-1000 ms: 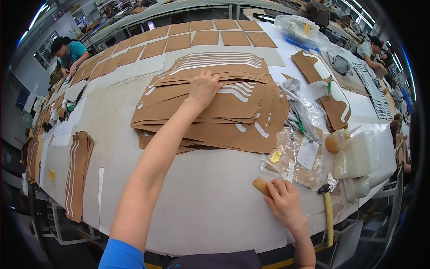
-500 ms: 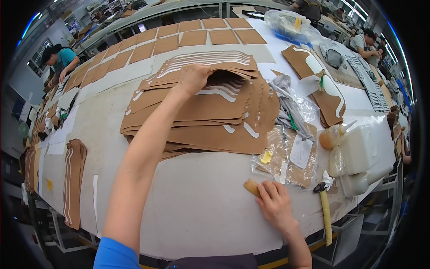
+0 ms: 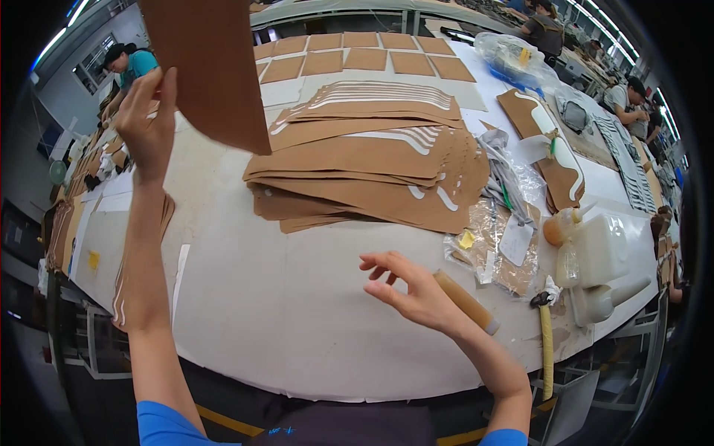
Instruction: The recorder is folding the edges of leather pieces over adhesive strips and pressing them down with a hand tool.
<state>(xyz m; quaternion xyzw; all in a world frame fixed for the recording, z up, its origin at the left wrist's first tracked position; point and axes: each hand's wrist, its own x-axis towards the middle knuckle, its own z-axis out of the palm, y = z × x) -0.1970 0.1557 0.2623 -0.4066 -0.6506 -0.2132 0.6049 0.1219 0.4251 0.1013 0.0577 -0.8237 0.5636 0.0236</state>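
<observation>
My left hand [image 3: 146,128] is raised at the upper left, thumb and fingers pinched on the edge of a brown panel [image 3: 208,70]. The panel hangs well above the table, its lower edge curved and its upper part cut off by the picture's rim. In the middle front, my right hand [image 3: 410,293] hovers palm inward, fingers apart, holding nothing. Just right of it lies a tan bar-shaped tool [image 3: 467,301], partly behind the wrist. Beyond both hands sits a fanned stack of brown panels [image 3: 349,160], some with white curved stripes.
Rows of brown rectangles [image 3: 364,59] lie at the back. To the right are a plastic bag with brown pieces [image 3: 487,256], a grey cloth bundle [image 3: 502,175], a white jug [image 3: 599,249] and a hammer with a yellow handle [image 3: 547,349]. Co-workers [image 3: 134,67] stand beyond.
My left hand has lifted a brown panel off the stack, up and leftward. My right hand has let go of the tan tool and moved left, its fingers opening. The view has shifted.
</observation>
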